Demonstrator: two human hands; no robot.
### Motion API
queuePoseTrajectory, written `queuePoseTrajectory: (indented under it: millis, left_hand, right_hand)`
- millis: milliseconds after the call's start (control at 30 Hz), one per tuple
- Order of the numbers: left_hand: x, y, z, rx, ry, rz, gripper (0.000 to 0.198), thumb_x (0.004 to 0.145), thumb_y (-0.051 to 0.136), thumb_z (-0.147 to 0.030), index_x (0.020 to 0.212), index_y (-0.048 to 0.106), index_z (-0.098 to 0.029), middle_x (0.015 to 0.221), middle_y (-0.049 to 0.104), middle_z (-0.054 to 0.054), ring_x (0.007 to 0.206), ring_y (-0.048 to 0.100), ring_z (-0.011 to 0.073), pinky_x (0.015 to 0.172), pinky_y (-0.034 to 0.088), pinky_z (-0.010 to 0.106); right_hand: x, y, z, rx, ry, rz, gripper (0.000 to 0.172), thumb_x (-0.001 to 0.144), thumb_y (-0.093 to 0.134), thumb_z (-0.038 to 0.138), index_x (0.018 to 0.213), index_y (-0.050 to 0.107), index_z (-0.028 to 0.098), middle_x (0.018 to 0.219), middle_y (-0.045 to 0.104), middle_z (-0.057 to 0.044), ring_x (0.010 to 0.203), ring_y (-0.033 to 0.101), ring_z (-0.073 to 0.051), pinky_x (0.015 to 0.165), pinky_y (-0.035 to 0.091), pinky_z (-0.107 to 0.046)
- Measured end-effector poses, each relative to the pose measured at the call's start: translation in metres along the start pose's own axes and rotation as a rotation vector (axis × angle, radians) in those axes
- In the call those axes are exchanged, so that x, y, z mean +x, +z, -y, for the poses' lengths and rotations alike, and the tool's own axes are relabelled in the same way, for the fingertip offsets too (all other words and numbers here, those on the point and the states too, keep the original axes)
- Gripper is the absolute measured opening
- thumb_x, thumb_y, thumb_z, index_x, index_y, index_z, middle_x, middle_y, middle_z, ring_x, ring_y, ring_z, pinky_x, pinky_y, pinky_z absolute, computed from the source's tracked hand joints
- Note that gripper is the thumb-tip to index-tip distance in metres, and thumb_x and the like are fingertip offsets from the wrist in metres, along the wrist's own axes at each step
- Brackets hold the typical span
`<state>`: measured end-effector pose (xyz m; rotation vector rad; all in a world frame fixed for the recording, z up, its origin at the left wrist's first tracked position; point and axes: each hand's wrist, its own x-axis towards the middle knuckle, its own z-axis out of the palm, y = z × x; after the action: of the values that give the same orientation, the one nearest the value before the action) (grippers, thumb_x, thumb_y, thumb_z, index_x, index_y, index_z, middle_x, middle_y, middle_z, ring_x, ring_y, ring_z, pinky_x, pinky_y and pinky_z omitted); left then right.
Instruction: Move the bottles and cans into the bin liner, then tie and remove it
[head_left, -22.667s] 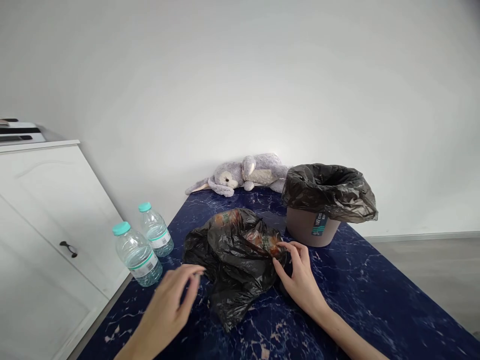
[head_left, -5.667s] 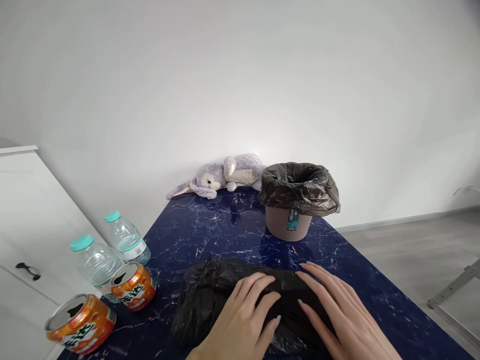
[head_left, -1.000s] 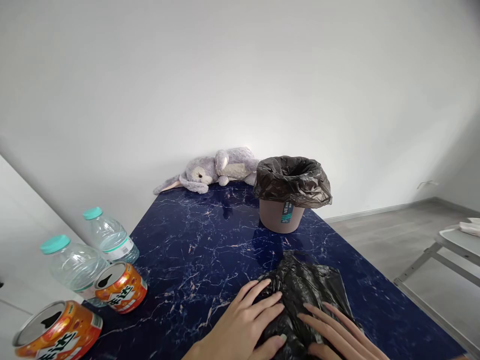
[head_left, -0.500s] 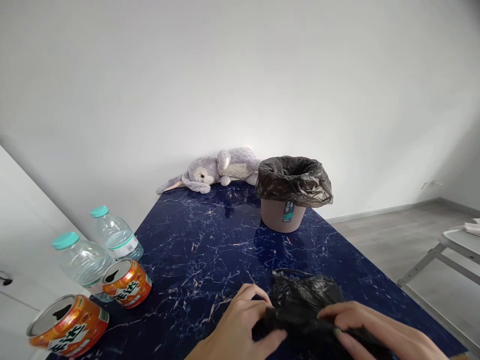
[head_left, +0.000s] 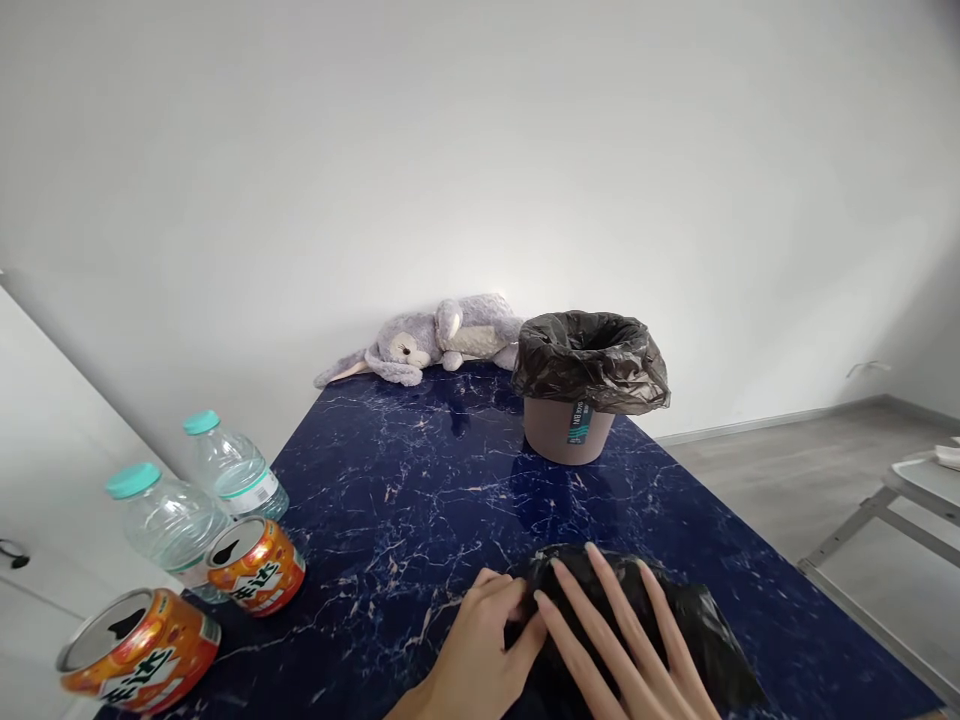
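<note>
One black bag (head_left: 701, 625) lies on the near side of the bin (head_left: 555, 435). Right hand (head_left: 649, 690) now spreads flat on it, no longer pinching, gripping nothing; left hand (head_left: 484, 645) curls at bag's edge, can't tell if gripping. Probably means smoothing plastic down.

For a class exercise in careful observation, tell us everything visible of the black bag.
The black bag looks like thin, glossy plastic, wrinkled and lying low on the blue marbled table, nearer than the bin. The right hand spreads across it; the left hand touches its left edge with bent fingers. Its contents, if any, cannot be seen.
</note>
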<state>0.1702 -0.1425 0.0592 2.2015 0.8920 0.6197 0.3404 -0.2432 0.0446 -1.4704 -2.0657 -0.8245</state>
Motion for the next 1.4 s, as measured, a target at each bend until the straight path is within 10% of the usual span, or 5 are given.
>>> queuePoseTrajectory:
  millis: [100,233,367,1000,1400]
  left_hand:
    - [0.000,0.001,0.001,0.059,-0.059,0.003,0.041,0.108,0.048,-0.036,0.070,0.039,-0.023,0.072,0.060,0.000,0.078,0.055,0.0202,0.078,0.046,0.034]
    - [-0.003,-0.001,0.001,0.060,-0.048,-0.016,0.013,0.107,0.052,-0.032,0.100,0.060,-0.025,0.094,0.068,0.003,0.092,0.063,0.0232,0.090,0.053,0.041]
    - [-0.006,-0.001,0.006,0.002,-0.038,-0.118,0.030,0.108,0.053,-0.037,0.137,0.051,-0.031,0.132,0.063,0.008,0.126,0.060,0.0280,0.110,0.051,0.050]
    - [-0.003,-0.004,0.010,-0.106,-0.141,-0.172,0.030,0.113,0.038,-0.052,0.128,0.052,-0.030,0.133,0.060,0.009,0.132,0.056,0.0287,0.117,0.046,0.056]
    - [-0.005,-0.005,0.009,-0.121,-0.141,-0.148,0.031,0.113,0.035,-0.053,0.126,0.052,-0.031,0.129,0.061,0.007,0.129,0.055,0.0282,0.117,0.042,0.057]
  right_hand:
    - [-0.015,0.028,-0.012,-0.123,-0.069,0.005,0.077,0.100,0.055,0.067,0.159,0.053,0.019,0.158,0.058,-0.014,0.162,0.021,-0.044,0.131,0.011,-0.072]
    - [-0.033,0.050,-0.018,-0.125,-0.001,0.070,0.077,0.102,0.050,0.066,0.166,0.042,0.025,0.155,0.060,-0.016,0.137,0.062,-0.046,0.105,0.056,-0.072]
    - [-0.038,0.059,-0.017,-0.076,0.032,0.152,0.078,0.104,0.048,0.064,0.171,0.029,0.029,0.158,0.055,-0.014,0.129,0.068,-0.045,0.087,0.067,-0.066]
    - [-0.028,0.061,-0.056,0.276,0.213,0.450,0.067,0.112,0.043,0.050,0.172,0.013,0.044,0.177,0.024,-0.005,0.159,0.030,-0.039,0.119,0.042,-0.071]
    - [-0.046,0.077,-0.186,0.277,0.211,0.508,0.063,0.111,0.040,0.059,0.169,0.030,0.038,0.177,0.026,0.000,0.163,0.020,-0.033,0.133,0.019,-0.062]
